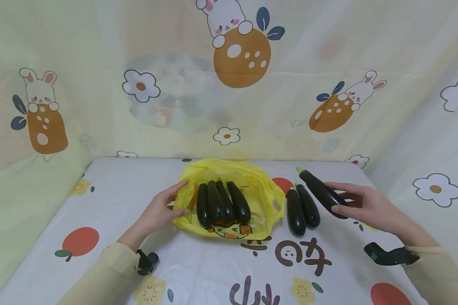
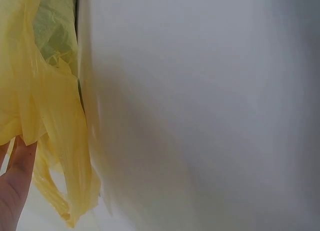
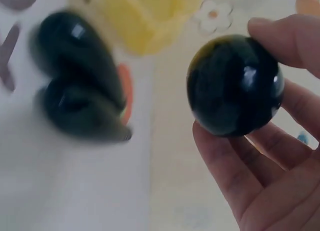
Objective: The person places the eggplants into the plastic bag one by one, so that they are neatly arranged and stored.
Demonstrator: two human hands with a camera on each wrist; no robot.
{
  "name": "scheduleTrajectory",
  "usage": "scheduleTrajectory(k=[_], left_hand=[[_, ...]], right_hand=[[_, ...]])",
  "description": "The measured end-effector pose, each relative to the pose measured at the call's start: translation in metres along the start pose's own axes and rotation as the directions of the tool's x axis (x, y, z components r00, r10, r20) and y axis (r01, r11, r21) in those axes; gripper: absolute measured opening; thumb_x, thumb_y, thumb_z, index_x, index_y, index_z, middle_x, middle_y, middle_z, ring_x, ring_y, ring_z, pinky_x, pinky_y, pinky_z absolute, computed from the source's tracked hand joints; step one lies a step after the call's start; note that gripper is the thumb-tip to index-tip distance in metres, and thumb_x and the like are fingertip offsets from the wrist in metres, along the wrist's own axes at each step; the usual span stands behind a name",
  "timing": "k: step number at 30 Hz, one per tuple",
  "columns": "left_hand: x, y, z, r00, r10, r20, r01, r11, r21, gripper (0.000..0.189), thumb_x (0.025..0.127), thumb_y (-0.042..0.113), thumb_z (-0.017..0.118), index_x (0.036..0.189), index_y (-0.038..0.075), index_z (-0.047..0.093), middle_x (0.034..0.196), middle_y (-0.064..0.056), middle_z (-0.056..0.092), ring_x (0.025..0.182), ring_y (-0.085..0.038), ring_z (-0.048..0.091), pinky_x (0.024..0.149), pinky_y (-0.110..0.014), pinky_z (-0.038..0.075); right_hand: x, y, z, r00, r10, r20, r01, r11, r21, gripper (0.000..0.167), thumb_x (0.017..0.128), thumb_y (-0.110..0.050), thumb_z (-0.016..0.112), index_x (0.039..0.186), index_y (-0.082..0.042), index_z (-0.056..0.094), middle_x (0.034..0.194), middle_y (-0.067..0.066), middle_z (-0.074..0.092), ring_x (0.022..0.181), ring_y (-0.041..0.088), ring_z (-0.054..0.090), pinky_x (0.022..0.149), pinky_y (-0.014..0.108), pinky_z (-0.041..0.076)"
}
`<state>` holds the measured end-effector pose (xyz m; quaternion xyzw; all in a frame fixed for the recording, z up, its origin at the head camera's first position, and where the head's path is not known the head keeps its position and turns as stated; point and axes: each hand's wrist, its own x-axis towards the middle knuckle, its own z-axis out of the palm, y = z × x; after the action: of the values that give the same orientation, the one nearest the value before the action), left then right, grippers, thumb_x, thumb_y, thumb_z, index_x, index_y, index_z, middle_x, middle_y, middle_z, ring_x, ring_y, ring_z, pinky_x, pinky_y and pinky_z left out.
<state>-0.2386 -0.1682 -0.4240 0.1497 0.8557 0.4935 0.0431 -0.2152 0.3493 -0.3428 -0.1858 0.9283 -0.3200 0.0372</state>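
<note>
My right hand (image 1: 370,206) grips an eggplant (image 1: 322,191) by its thick end, thumb on one side and fingers on the other, with its green stem pointing away. In the right wrist view, the round dark end of this eggplant (image 3: 235,86) faces the camera. Two more eggplants (image 1: 296,214) lie side by side on the table, just left of the held one. My left hand (image 1: 164,207) holds the left edge of an open yellow plastic bag (image 1: 265,195). Several eggplants (image 1: 215,203) rest in a row inside the bag.
A white patterned cloth (image 1: 110,199) covers the table. Behind it hangs a pale yellow curtain (image 1: 183,114) printed with rabbits and flowers, which also closes off the sides. A loop of the bag (image 2: 65,191) droops near the left fingers.
</note>
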Motion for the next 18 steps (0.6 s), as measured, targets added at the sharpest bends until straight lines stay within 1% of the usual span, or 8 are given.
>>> scheduleTrajectory(k=[4, 7, 9, 11, 13, 15, 17, 18], left_hand=[[0.000, 0.001, 0.000, 1.000, -0.001, -0.004, 0.001, 1.000, 0.003, 0.080, 0.089, 0.001, 0.075, 0.159, 0.012, 0.037, 0.161, -0.024, 0.037, 0.139, -0.047, 0.049, 0.104, -0.049, 0.056], [0.001, 0.002, -0.001, 1.000, -0.001, -0.004, 0.001, 1.000, 0.005, 0.080, 0.089, 0.001, 0.075, 0.159, 0.011, 0.037, 0.162, -0.023, 0.036, 0.139, -0.049, 0.048, 0.104, -0.049, 0.057], [0.001, 0.002, -0.001, 1.000, -0.002, -0.004, 0.002, 1.000, 0.008, 0.080, 0.089, 0.001, 0.075, 0.159, 0.012, 0.038, 0.163, -0.023, 0.035, 0.140, -0.049, 0.047, 0.104, -0.049, 0.056], [0.001, 0.003, -0.001, 1.000, -0.004, -0.001, 0.004, 1.000, 0.004, 0.080, 0.090, 0.001, 0.075, 0.159, 0.012, 0.037, 0.163, -0.023, 0.034, 0.140, -0.050, 0.046, 0.104, -0.049, 0.056], [0.001, 0.003, 0.000, 1.000, -0.008, 0.001, 0.008, 1.000, 0.002, 0.079, 0.090, 0.001, 0.075, 0.159, 0.012, 0.038, 0.163, -0.023, 0.034, 0.141, -0.049, 0.046, 0.104, -0.049, 0.056], [0.001, 0.002, 0.000, 1.000, -0.008, 0.004, 0.008, 1.000, -0.004, 0.079, 0.090, 0.001, 0.075, 0.159, 0.012, 0.038, 0.163, -0.023, 0.035, 0.141, -0.049, 0.046, 0.104, -0.049, 0.056], [0.001, 0.002, 0.000, 1.000, -0.007, 0.003, 0.007, 1.000, -0.008, 0.079, 0.089, 0.000, 0.074, 0.159, 0.012, 0.038, 0.162, -0.023, 0.036, 0.140, -0.047, 0.048, 0.104, -0.048, 0.056], [0.001, 0.002, 0.001, 1.000, -0.006, 0.001, 0.006, 1.000, -0.008, 0.079, 0.089, 0.000, 0.074, 0.159, 0.012, 0.038, 0.162, -0.023, 0.037, 0.139, -0.047, 0.049, 0.104, -0.049, 0.056]], right_hand=[[0.007, -0.030, 0.006, 0.997, -0.077, 0.007, 0.077, 0.997, -0.003, 0.061, 0.092, -0.016, 0.077, 0.148, -0.009, 0.054, 0.131, 0.022, 0.064, 0.094, 0.008, 0.072, 0.068, 0.023, 0.059], [0.016, -0.052, 0.017, 0.991, -0.133, 0.033, 0.133, 0.991, 0.004, 0.059, 0.092, -0.017, 0.077, 0.146, -0.012, 0.056, 0.131, 0.016, 0.065, 0.097, 0.015, 0.072, 0.074, 0.022, 0.061], [0.023, -0.065, 0.026, 0.984, -0.160, 0.080, 0.158, 0.987, 0.032, 0.057, 0.093, -0.019, 0.077, 0.145, -0.011, 0.057, 0.130, 0.015, 0.065, 0.098, 0.018, 0.071, 0.078, 0.022, 0.061], [0.032, -0.075, 0.038, 0.976, -0.170, 0.133, 0.162, 0.984, 0.069, 0.056, 0.093, -0.022, 0.076, 0.145, -0.011, 0.057, 0.128, 0.013, 0.065, 0.098, 0.019, 0.069, 0.081, 0.023, 0.060], [0.042, -0.083, 0.050, 0.964, -0.187, 0.186, 0.172, 0.981, 0.095, 0.056, 0.094, -0.023, 0.075, 0.145, -0.009, 0.056, 0.127, 0.013, 0.065, 0.098, 0.019, 0.068, 0.083, 0.025, 0.060], [0.052, -0.090, 0.064, 0.957, -0.197, 0.212, 0.187, 0.980, 0.069, 0.057, 0.093, -0.024, 0.075, 0.145, -0.010, 0.057, 0.131, 0.012, 0.065, 0.102, 0.020, 0.069, 0.084, 0.027, 0.060], [0.061, -0.096, 0.079, 0.954, -0.208, 0.218, 0.207, 0.978, 0.027, 0.057, 0.093, -0.024, 0.075, 0.145, -0.010, 0.057, 0.135, 0.011, 0.065, 0.107, 0.023, 0.069, 0.087, 0.029, 0.061], [0.065, -0.099, 0.085, 0.954, -0.208, 0.217, 0.213, 0.977, 0.004, 0.057, 0.093, -0.024, 0.075, 0.145, -0.009, 0.058, 0.136, 0.011, 0.065, 0.108, 0.024, 0.069, 0.086, 0.030, 0.062]])
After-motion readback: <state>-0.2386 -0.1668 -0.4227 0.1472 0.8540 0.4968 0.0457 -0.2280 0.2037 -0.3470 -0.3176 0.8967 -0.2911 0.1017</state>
